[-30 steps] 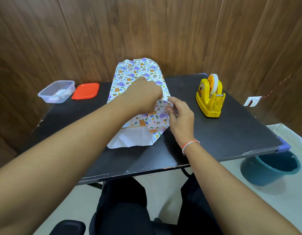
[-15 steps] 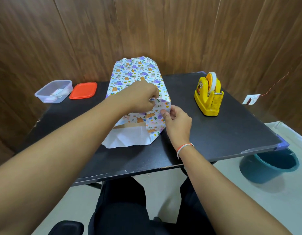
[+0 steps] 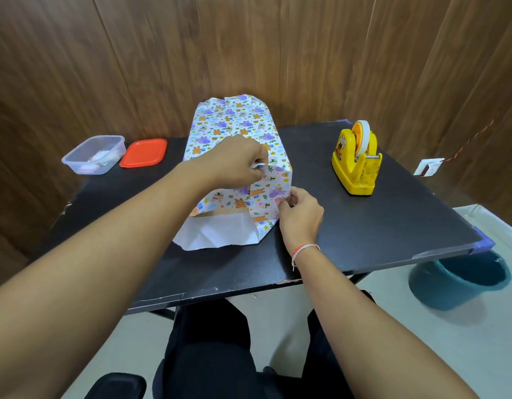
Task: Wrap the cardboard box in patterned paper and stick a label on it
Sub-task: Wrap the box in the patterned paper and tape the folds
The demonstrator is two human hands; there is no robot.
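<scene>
The cardboard box lies mid-table, almost wholly covered by patterned paper (image 3: 228,125) printed with small animals; only a thin brown strip of box (image 3: 220,212) shows at the near end. The paper's white underside (image 3: 217,231) lies flat on the table in front. My left hand (image 3: 234,162) sits on the box's near top edge and pinches the paper there. My right hand (image 3: 300,214) pinches the right side flap (image 3: 270,194) at the near right corner, folded across the box's near face.
A yellow tape dispenser (image 3: 355,165) stands on the right of the black table (image 3: 364,226). A clear plastic tub (image 3: 93,154) with small items and its orange lid (image 3: 144,153) lie at the back left. A teal bucket (image 3: 461,279) sits on the floor at the right.
My right hand has slid down and toward me along the side flap, pressing it across the box's near face. My left hand stays on the top edge.
</scene>
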